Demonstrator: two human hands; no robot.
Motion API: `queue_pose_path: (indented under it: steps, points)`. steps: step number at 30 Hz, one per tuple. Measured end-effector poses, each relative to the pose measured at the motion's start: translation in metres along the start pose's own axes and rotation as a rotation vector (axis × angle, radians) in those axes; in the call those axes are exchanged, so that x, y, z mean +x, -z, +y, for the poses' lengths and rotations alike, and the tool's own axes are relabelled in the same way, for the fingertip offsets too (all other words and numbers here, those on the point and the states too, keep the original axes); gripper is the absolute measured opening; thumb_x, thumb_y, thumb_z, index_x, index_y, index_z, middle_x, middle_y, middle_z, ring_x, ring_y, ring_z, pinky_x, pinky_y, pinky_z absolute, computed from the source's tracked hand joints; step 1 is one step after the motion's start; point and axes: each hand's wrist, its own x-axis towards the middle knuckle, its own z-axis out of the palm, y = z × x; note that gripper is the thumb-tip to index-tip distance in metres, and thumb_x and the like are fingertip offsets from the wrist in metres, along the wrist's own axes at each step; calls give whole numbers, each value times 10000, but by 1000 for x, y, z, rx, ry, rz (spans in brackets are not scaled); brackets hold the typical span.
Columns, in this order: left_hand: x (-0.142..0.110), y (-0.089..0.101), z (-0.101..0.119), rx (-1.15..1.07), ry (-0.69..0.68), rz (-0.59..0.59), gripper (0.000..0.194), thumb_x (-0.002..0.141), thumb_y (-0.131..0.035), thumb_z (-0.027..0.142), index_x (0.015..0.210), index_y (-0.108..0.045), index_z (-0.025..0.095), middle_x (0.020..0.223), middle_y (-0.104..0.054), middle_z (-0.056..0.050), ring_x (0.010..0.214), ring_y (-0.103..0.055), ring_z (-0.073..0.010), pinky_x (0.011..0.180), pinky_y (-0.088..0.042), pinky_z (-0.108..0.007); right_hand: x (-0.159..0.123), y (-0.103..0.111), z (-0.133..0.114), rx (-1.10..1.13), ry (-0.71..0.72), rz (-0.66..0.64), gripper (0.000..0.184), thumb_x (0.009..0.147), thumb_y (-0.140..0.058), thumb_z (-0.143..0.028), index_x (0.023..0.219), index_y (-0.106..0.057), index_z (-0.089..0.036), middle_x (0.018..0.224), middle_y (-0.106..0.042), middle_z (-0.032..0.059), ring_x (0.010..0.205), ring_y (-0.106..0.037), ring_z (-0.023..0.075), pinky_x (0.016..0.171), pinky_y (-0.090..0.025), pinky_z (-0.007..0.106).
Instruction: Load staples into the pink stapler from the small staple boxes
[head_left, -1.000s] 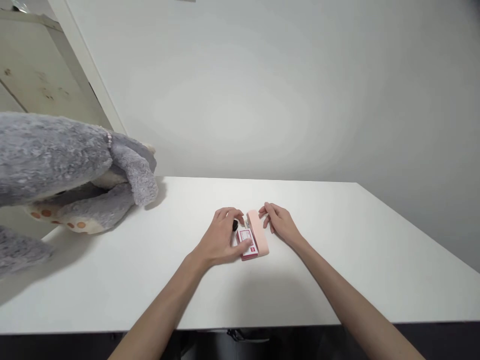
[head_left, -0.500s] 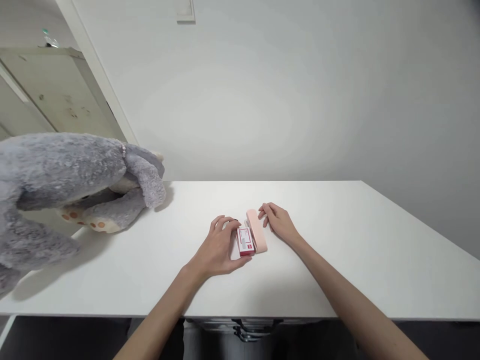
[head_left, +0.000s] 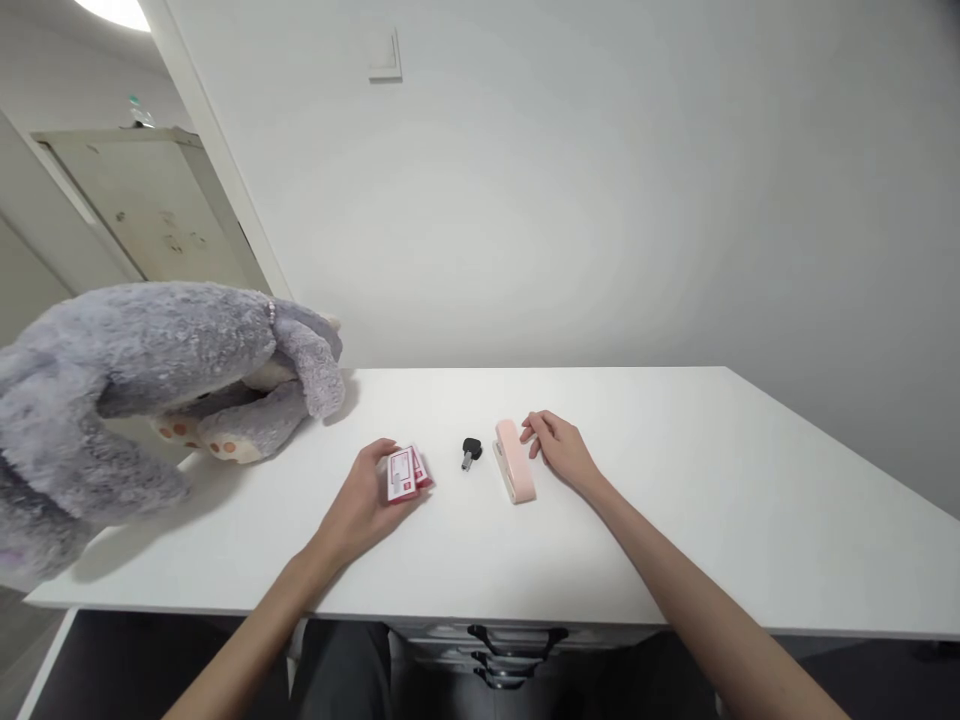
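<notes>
A: Where are the boxes?

B: Two small red-and-white boxes [head_left: 402, 476], one overlapping the other, sit in the person's left hand [head_left: 361, 512] over the left half of a white tabletop [head_left: 645, 500], roughly midway between its near and far edges. The fingers and thumb are clamped on the pair from the left side. Whether the boxes touch the surface cannot be told.

A: And the right hand [head_left: 561, 448]?

B: It rests by a pink stapler [head_left: 515, 461], on the side toward the tabletop's right edge, its fingers loosely curled and slightly apart. The fingertips are just beside the stapler; contact is unclear.

A: What lies between the hands?

B: A black-headed key [head_left: 471, 449], its metal blade toward the near edge, lies left of the stapler, which stretches from near to far.

A: The surroundings?

B: A gray plush toy [head_left: 180, 335] fills the tabletop's left end, reaching close to the far edge. Beyond that edge, a pale wall carries a white switch [head_left: 385, 57].
</notes>
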Motion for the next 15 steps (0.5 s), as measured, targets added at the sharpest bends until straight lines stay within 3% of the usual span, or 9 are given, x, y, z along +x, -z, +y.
queue_pose_path:
  steps: [3, 6, 15]
  points:
    - [3, 16, -18, 50, 53, -83, 697, 901, -747, 515, 1409, -350, 250, 1214, -716, -100, 1001, -783, -280, 897, -619, -457, 0, 0, -2, -12, 10, -4, 512, 1023, -452, -700, 960, -665, -238, 939, -786, 52, 649, -683, 180, 600, -455, 310]
    - [4, 24, -28, 43, 97, -82, 715, 900, -732, 541, 1410, -328, 245, 1181, -739, -99, 995, -793, -293, 875, -624, -448, -1, 1, -4, -29, 18, -6, 496, 1031, -454, -678, 965, -667, -236, 939, -787, 44, 653, -683, 174, 666, -475, 320]
    - [3, 20, -25, 131, 131, -16, 714, 901, -735, 555, 1421, -370, 228, 1167, -748, -108, 1102, -750, -308, 921, -593, -448, -2, 1, -6, -87, -7, -8, 474, 1021, -473, -664, 971, -682, -241, 950, -784, 40, 670, -683, 179, 742, -497, 336]
